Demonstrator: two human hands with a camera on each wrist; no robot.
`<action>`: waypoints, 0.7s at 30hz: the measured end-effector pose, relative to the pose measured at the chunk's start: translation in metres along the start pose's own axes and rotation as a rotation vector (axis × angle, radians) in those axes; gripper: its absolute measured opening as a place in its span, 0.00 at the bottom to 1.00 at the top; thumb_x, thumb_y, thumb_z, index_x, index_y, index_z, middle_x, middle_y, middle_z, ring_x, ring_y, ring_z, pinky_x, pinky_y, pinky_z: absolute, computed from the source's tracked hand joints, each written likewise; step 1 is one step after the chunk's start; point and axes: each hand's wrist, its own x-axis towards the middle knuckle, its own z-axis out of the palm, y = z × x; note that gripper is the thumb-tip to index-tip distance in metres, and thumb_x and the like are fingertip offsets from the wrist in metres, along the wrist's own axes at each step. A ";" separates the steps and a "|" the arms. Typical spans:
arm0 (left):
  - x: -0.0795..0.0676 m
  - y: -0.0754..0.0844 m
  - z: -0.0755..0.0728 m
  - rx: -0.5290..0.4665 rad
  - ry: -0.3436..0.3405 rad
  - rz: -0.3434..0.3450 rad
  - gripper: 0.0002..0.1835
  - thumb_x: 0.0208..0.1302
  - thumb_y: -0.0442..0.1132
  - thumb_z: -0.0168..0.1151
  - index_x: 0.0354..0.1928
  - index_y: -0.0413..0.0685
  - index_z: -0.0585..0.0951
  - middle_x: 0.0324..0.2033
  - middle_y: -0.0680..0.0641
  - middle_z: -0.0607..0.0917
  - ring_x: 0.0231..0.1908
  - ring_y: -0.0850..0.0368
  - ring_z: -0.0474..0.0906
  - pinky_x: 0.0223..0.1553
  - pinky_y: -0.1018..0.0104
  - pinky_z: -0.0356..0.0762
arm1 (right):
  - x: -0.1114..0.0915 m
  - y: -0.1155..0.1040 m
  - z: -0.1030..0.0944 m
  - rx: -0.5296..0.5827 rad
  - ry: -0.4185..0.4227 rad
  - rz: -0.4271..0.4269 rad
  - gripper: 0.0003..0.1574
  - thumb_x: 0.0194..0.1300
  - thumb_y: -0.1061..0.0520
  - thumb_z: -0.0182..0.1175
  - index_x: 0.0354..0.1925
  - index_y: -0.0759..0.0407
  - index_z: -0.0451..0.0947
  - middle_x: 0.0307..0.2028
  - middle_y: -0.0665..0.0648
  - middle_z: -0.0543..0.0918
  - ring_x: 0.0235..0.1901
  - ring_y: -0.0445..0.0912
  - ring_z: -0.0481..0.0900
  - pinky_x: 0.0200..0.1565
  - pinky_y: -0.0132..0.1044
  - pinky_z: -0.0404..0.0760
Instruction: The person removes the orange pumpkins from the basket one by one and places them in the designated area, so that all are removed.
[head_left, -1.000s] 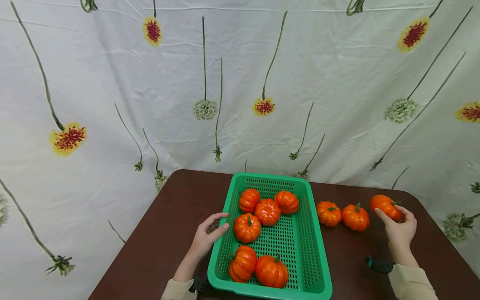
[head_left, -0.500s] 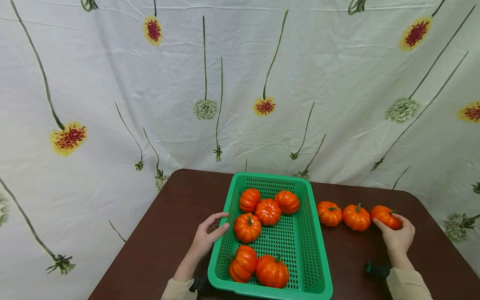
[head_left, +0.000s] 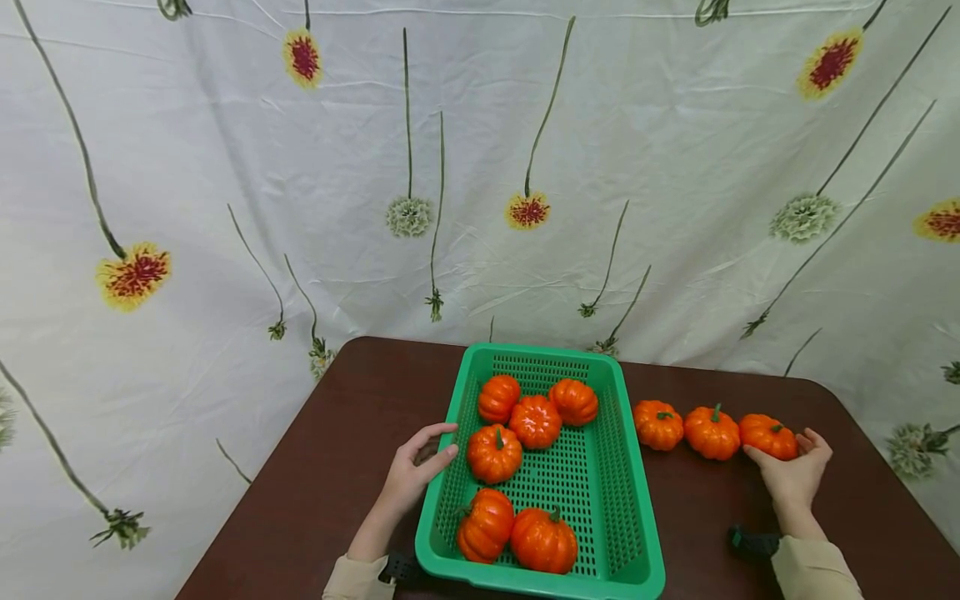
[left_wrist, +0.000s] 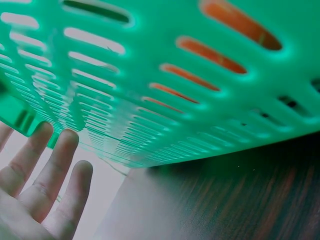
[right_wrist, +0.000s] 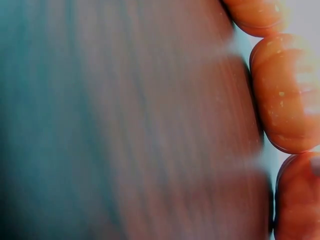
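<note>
A green plastic basket [head_left: 633, 500] holds several small orange pumpkins [head_left: 493, 454]. My left hand [head_left: 408, 475] is at its left side, thumb and fingertips by the rim; in the left wrist view, the fingers [left_wrist: 67, 150] extend loosely beside the slotted wall [left_wrist: 125, 105]. Right of the basket, three pumpkins stand in a row: a left one [head_left: 658, 425], a middle one [head_left: 712, 433] and a right one [head_left: 768, 437]. My right hand [head_left: 795, 475] is around the near right side of the right pumpkin, fingers loosened from it, thumb close to its front.
The dark brown table [head_left: 330, 442] has rounded far corners. Behind it hangs a white cloth [head_left: 337, 167] with printed flowers. Dark bands are on both wrists, below beige sleeves [head_left: 813, 567].
My right hand has lowered the right pumpkin onto the table beside the middle one, and its fingers have come away from it. The left hand and basket have stayed put.
</note>
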 end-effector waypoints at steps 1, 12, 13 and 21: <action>0.000 0.002 0.000 0.000 0.000 0.003 0.19 0.64 0.28 0.57 0.56 0.28 0.72 0.53 0.29 0.74 0.43 0.61 0.77 0.43 0.67 0.76 | -0.001 -0.001 0.000 0.003 -0.003 0.007 0.56 0.54 0.68 0.64 0.69 0.60 0.38 0.68 0.69 0.47 0.67 0.60 0.47 0.68 0.43 0.44; -0.001 0.006 0.000 0.012 0.000 -0.008 0.18 0.65 0.28 0.57 0.56 0.27 0.72 0.53 0.29 0.74 0.44 0.59 0.76 0.43 0.67 0.76 | -0.009 -0.035 -0.001 -0.034 -0.056 -0.051 0.53 0.57 0.61 0.64 0.71 0.60 0.44 0.68 0.66 0.52 0.67 0.57 0.50 0.67 0.47 0.49; -0.001 0.007 0.000 0.014 0.001 -0.009 0.18 0.65 0.28 0.57 0.55 0.27 0.73 0.53 0.29 0.74 0.44 0.58 0.77 0.43 0.67 0.76 | -0.010 -0.040 0.000 -0.041 -0.068 -0.071 0.52 0.57 0.60 0.64 0.71 0.61 0.45 0.68 0.66 0.52 0.68 0.56 0.50 0.66 0.48 0.50; -0.001 0.006 0.000 0.020 -0.005 -0.004 0.19 0.65 0.28 0.56 0.56 0.28 0.72 0.53 0.30 0.74 0.44 0.50 0.76 0.42 0.66 0.75 | -0.025 -0.073 0.014 -0.062 -0.160 -0.256 0.50 0.56 0.55 0.68 0.69 0.62 0.51 0.67 0.64 0.57 0.68 0.56 0.51 0.66 0.49 0.51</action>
